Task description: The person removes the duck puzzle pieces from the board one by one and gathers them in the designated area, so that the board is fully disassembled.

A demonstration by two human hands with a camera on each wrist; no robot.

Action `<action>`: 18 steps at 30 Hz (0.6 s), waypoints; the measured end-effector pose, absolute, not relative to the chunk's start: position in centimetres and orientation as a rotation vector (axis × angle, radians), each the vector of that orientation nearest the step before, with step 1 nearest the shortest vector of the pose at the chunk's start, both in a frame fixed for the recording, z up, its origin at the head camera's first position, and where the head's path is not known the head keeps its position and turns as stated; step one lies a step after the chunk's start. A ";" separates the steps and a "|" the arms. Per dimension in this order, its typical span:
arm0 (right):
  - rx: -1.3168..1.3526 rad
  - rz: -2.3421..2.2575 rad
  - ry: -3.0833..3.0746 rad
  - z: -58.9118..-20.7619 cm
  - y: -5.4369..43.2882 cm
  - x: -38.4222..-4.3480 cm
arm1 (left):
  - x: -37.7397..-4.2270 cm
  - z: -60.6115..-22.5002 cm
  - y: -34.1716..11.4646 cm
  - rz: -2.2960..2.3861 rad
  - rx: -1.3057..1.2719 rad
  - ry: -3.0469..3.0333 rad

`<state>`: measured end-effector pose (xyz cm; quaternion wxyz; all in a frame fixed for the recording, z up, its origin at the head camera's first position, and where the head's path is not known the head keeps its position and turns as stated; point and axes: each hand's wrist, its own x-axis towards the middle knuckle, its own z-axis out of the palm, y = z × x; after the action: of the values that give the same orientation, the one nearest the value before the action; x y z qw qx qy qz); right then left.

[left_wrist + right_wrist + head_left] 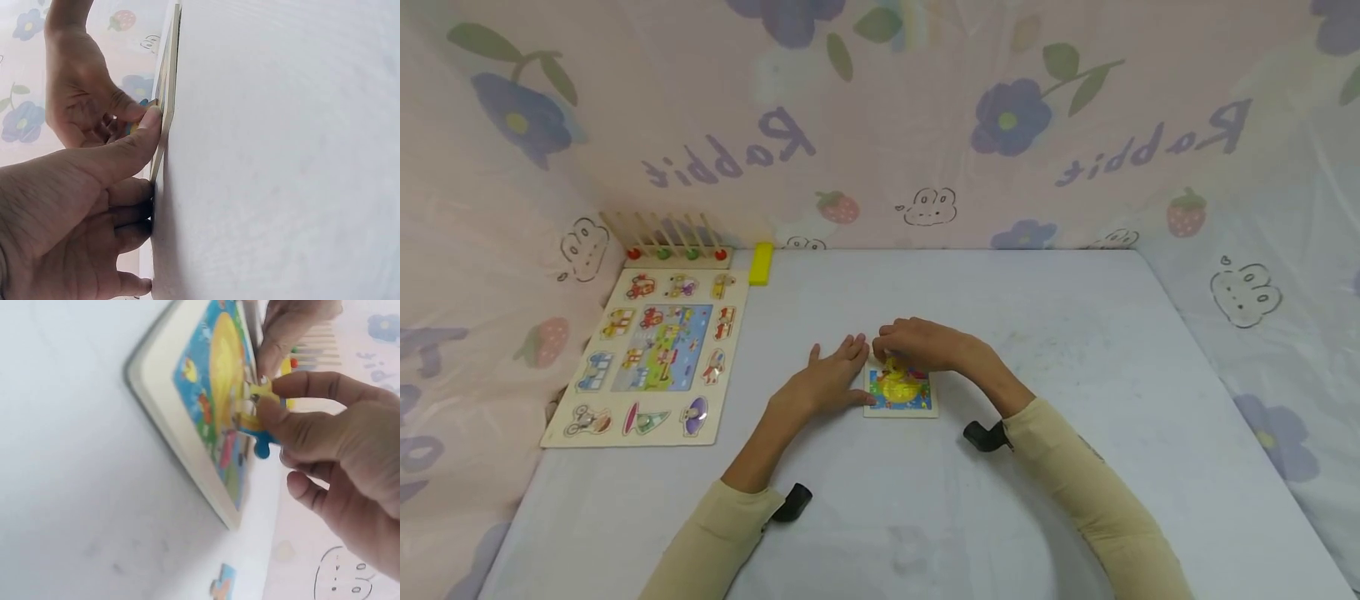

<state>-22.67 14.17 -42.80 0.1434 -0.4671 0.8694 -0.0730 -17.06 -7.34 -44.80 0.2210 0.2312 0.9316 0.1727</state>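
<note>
A small jigsaw puzzle board (901, 413) with a cream frame and a bright blue and yellow picture lies on the white table. My left hand (827, 382) rests flat at the board's left side, fingers spread on the table, and its thumb (140, 140) presses the frame. Over the board's upper part is my right hand (917, 343). Between thumb and forefinger it pinches a yellow and blue jigsaw piece (262, 447), tilted close above the picture. In the head view the right hand covers the board's top edge.
Another jigsaw piece (223, 582) lies on the table beyond the board in the right wrist view. On the left are a large wooden peg puzzle (721, 417), a rack of upright pegs (677, 258) with beads, and a yellow block (761, 264). A patterned curtain (880, 125) stands behind.
</note>
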 end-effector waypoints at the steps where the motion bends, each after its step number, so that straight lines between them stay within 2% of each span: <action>1: -1.335 -0.249 2.497 -42.7 14.3 -22.7 | -17.0 -44.8 -7.3 0.470 0.638 2.579; 8: -1.167 -0.543 2.504 -41.6 16.0 -23.0 | -16.8 -44.8 -7.1 0.445 0.626 2.597; 18: -0.856 -0.652 2.587 -40.2 21.1 -23.8 | -16.9 -44.9 -7.0 0.433 0.622 2.602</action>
<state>-23.77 21.13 -40.16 0.1692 -0.3010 0.9101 -0.2292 -16.87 -6.99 -44.92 0.2140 0.2244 0.9378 0.1562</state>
